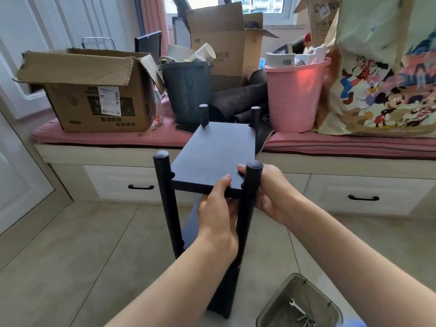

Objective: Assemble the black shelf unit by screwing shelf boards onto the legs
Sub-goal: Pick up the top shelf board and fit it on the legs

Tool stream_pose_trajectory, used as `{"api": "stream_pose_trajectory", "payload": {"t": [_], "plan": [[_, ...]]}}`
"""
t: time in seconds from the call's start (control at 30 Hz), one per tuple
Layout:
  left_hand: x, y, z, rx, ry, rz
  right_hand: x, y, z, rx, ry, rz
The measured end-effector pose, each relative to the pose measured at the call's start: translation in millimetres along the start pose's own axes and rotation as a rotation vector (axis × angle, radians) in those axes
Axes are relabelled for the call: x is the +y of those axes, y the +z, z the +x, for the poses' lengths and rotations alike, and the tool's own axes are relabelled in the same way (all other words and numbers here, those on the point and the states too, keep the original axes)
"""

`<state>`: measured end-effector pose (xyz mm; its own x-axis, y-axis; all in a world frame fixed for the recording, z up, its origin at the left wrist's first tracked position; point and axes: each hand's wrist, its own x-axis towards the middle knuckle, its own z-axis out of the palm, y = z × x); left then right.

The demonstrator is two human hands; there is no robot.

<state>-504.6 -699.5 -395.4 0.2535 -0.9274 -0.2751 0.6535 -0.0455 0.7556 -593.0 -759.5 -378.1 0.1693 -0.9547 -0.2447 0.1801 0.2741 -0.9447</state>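
head view, single frame. the black shelf unit [213, 175] stood upright on the tiled floor [70, 256], in front of a window bench with a pink cushion [106, 138]. the top shelf board [217, 154] sat between four round black legs. the near left leg [165, 199] and near right leg [249, 204] rose above the board; the two far legs showed only as short stubs past its far edge. a lower shelf board [191, 227] was partly visible beneath, mostly hidden by the left forearm.

the left hand [218, 211] gripped the near edge of the top board, thumb lying on the upper face, fingers curled under the edge and out of sight. the right hand [269, 192] was wrapped around the near right leg just at board level, with its thumb tip resting on the board's top surface; the other fingers were behind the leg, so their spread could not be told.

a clear plastic bin [299, 303] stood on the floor at lower right, holding a small wrench [296, 306] and some screws [306, 323].

on the bench: an open cardboard box [94, 90], a dark bucket [187, 90], a pink bucket [295, 95], and a cartoon-print bag [387, 79].
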Motion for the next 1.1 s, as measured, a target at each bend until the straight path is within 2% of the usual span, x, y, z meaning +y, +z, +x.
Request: {"api": "stream_pose_trajectory", "payload": {"t": [0.2, 0.37, 0.5, 0.7, 0.93, 1.1], "plan": [[2, -8, 0, -0.092, 0.038, 0.12, 6, -3, 1, -0.027, -0.065, 0.019], [0, -14, 0, -0.114, 0.041, 0.096, 11, -2, 2, -0.009, -0.053, -0.023], [-4, -13, -3, -0.151, 0.032, 0.053, 17, 2, 6, 0.048, -0.125, 0.011], [-4, -17, -8, -0.06, 0.111, -0.052, 34, 30, 15, 0.093, -0.19, 0.054], [-7, -18, -11, 0.019, 0.219, -0.063, 30, 41, 19, -0.059, -0.124, 0.064], [1, -16, 7, 0.038, 0.248, -0.078, 20, 52, 32, -0.076, -0.121, 0.039]]}}
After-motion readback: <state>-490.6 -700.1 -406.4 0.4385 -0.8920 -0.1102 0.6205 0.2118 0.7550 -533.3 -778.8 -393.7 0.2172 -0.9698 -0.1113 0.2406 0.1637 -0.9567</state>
